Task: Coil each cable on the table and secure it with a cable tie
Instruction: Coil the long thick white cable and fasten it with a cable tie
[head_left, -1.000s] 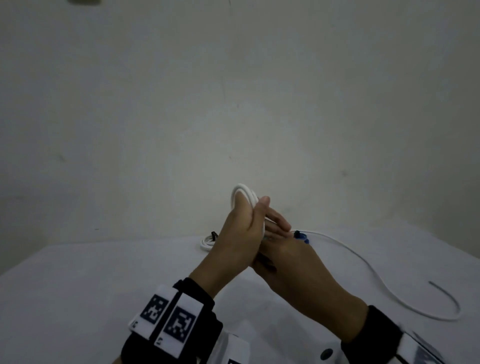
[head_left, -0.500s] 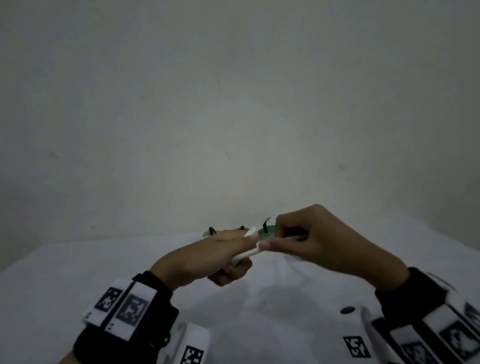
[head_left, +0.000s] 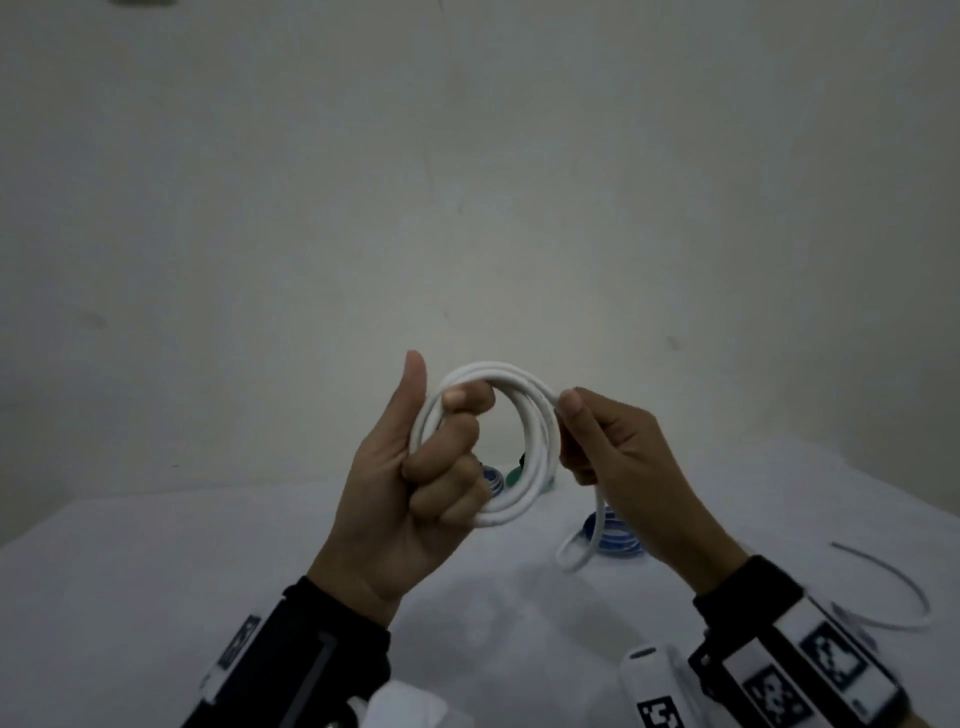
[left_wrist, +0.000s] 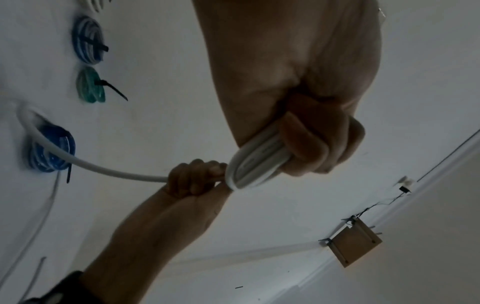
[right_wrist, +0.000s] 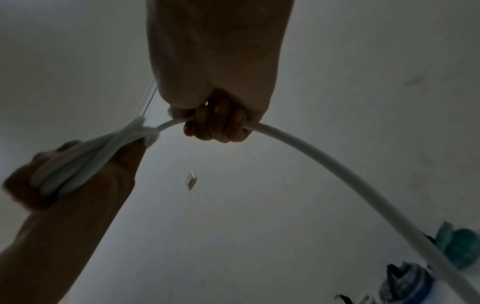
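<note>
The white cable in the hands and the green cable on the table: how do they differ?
The white cable is held up by the left hand and right hand; the green cable lies on the table. White has a loose tail and no visible tie; green carries a black tie. White's loops are wider. Both are coiled.

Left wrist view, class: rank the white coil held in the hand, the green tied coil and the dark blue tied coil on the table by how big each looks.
1. white coil, though it is nearest the camera, so this may mislead.
2. dark blue coil.
3. green coil, only slightly smaller than the dark blue one, so their order is unsure.
</note>
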